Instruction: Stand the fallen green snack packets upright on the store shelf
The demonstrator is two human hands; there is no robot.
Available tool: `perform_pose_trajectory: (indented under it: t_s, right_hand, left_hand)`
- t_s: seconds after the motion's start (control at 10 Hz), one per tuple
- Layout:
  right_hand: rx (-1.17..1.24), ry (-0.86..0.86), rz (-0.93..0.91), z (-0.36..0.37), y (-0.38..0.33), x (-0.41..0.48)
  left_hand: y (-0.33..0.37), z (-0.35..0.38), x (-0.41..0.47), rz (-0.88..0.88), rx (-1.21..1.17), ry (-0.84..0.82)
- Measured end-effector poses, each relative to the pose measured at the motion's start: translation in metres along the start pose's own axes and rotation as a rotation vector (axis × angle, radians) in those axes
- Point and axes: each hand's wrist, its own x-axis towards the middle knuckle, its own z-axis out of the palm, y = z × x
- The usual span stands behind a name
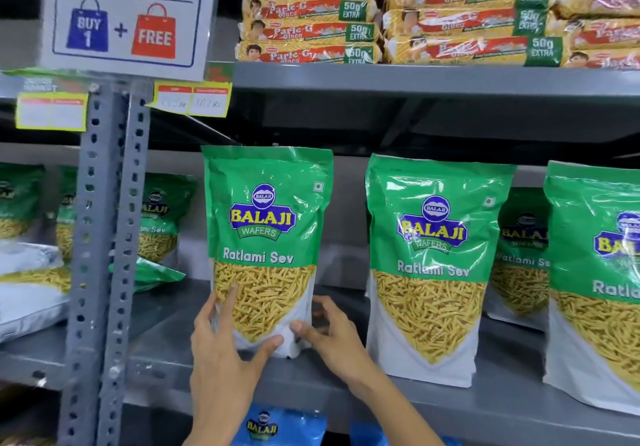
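A green Balaji Ratlami Sev packet (265,223) stands upright at the left end of the grey shelf (346,386). My left hand (221,345) grips its lower left corner, thumb across the front. My right hand (329,334) holds its lower right edge. Two more green packets (433,265) (599,279) stand upright to the right, with another (523,255) behind them. Left of the upright post, a green packet (152,274) lies fallen flat on the neighbouring shelf.
A perforated grey post (104,237) divides the shelf bays. A "Buy 1 + Free" sign (128,15) hangs above it. Yellow biscuit packs (433,15) are stacked on the shelf above. Blue packets (277,426) sit on the shelf below. More green packets (162,217) stand at the back left.
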Motion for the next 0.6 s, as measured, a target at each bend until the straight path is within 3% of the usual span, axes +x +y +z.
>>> perform_pose_trajectory:
  t_s: [0.4,0.5,0.6]
  right_hand:
    - [-0.156,0.038,-0.065,0.002,-0.008,-0.012]
    - [-0.216,0.152,-0.136,0.003,-0.006,-0.021]
    - [-0.216,0.299,-0.267,-0.004,-0.013,-0.035]
  left_hand:
    - [0.009,0.0,-0.009,-0.02,0.003,-0.009]
    - [0.021,0.0,-0.019,0.04,-0.064,0.097]
    - [0.038,0.003,-0.023,0.273,-0.158,0.115]
